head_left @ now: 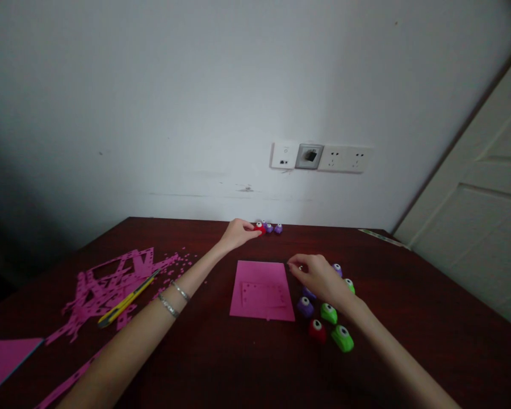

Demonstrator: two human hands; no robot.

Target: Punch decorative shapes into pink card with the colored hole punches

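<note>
My left hand [237,234] reaches to the back of the table, its thumb and fingers closed on a red paper punch [259,227]. Just right of it stand small purple paper punches, one of them a purple punch [278,228]. My right hand [317,274] is curled beside the far right corner of a pink sheet [259,272]; what its fingers hold is mostly hidden. Around it stand more punches, such as a green punch [343,338], a second red punch [317,330] and a purple punch [305,307]. A smaller pink piece with punched holes [263,295] lies on the sheet.
Pink punched strips [111,284] and tiny scraps lie heaped at the left, with a yellow box cutter [130,298] on them. Another pink sheet [8,360] is at the near left. A wall [196,113] with sockets [340,159] bounds the table's back.
</note>
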